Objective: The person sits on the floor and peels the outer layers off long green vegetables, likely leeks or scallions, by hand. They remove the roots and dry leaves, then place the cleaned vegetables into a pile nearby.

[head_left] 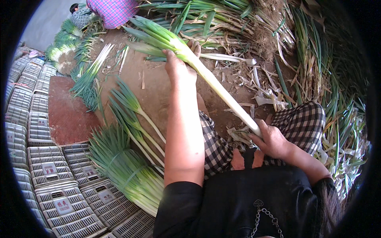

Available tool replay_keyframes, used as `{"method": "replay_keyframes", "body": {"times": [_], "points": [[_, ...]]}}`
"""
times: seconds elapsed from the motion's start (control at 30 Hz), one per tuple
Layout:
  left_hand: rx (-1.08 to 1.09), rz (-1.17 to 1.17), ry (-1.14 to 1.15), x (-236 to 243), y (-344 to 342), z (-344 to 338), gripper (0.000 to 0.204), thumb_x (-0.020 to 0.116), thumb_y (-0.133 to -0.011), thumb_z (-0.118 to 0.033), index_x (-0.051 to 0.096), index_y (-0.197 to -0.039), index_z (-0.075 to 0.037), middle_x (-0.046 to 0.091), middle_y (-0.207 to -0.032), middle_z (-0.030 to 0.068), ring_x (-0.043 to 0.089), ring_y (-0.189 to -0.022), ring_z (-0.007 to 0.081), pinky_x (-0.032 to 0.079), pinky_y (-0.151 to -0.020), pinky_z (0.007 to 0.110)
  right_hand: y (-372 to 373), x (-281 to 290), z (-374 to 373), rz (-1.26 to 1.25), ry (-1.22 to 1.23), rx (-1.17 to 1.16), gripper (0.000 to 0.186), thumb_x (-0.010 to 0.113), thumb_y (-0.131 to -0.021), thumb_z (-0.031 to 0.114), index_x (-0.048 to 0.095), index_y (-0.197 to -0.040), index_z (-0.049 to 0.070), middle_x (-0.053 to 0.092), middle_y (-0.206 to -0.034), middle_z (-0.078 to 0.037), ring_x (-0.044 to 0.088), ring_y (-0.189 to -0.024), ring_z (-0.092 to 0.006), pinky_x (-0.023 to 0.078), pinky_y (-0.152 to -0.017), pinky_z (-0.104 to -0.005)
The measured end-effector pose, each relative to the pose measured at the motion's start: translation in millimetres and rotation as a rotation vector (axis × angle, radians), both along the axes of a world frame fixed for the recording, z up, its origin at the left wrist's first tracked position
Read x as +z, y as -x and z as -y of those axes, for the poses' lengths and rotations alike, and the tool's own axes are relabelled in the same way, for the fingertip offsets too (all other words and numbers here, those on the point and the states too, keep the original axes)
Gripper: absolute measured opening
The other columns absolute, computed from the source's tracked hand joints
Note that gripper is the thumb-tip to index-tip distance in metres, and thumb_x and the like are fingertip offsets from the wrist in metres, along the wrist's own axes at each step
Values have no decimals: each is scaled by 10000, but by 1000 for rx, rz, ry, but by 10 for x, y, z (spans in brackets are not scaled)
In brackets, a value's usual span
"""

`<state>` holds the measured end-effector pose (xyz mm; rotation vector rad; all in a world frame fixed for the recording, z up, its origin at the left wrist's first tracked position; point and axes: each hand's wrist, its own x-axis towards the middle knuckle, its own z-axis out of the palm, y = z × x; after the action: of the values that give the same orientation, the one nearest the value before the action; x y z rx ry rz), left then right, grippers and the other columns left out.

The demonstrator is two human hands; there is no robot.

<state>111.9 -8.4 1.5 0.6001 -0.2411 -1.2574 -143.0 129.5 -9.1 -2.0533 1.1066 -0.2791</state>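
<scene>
A long, peeled green onion [220,89] with a thick white shaft and cut green leaves lies slantwise across my view. My left hand [180,63] is wrapped round it just below the leaves, at the upper middle. Lower right, my right hand [274,139] grips its white root end, with the thumb lying along the shaft. Left of my left forearm, several loose trimmed green onions [149,121] lie on the ground. Beside them is a big bundle of green onions [123,166] tied with green bands. A thinner white stalk [226,58] lies beyond my left hand.
Stacked pale plastic crates [51,166] line the left side, next to a reddish-brown board [69,111]. A heap of untrimmed green onions [226,23] with roots lies at the far side. Peeled scraps [270,99] litter the right. A person in a plaid shirt [113,12] is at the far left.
</scene>
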Motion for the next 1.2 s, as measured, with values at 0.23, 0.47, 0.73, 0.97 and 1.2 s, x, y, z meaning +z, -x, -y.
{"method": "replay_keyframes", "body": {"times": [0.23, 0.47, 0.73, 0.97, 1.2], "points": [[-136, -63, -53, 19, 314, 13, 270, 308, -867, -147, 372, -999, 79, 483, -946, 214, 538, -836, 297, 461, -807, 381, -378, 32, 271, 236, -54, -184, 331, 516, -795, 208, 389, -974, -40, 528, -628, -216, 538, -591, -371, 409, -485, -393], [-749, 789, -245, 30, 686, -241, 317, 353, -861, -282, 476, -961, -8, 574, -853, 130, 555, -648, 132, 473, -571, 244, -262, 228, 714, 342, 66, -445, 339, 475, -820, 216, 417, -1028, -45, 554, -734, -228, 578, -704, -304, 443, -604, -359], [-1514, 1676, 35, 156, 1092, -546, 383, 340, -843, -271, 450, -1070, 17, 528, -968, 214, 516, -910, 264, 395, -799, 320, 51, 286, 814, 278, 76, -432, 328, 438, -835, 202, 419, -1046, -48, 558, -696, -218, 578, -662, -315, 448, -580, -354], [-701, 506, -21, -44, 620, -205, 365, 418, -782, -99, 367, -1116, 41, 457, -1083, 195, 492, -956, 285, 353, -906, 417, 68, 172, 605, 129, 540, -188, 413, 564, -731, 126, 427, -1114, 51, 568, -739, -155, 573, -604, -284, 466, -505, -350], [-261, 8, -111, 64, 745, -277, 169, 415, -855, -226, 393, -744, -100, 373, -590, -17, 358, -517, 92, 336, -513, 255, -145, 45, 501, 28, 740, 50, 414, 585, -681, 96, 498, -1086, 105, 491, -951, -149, 522, -807, -287, 444, -678, -350]]}}
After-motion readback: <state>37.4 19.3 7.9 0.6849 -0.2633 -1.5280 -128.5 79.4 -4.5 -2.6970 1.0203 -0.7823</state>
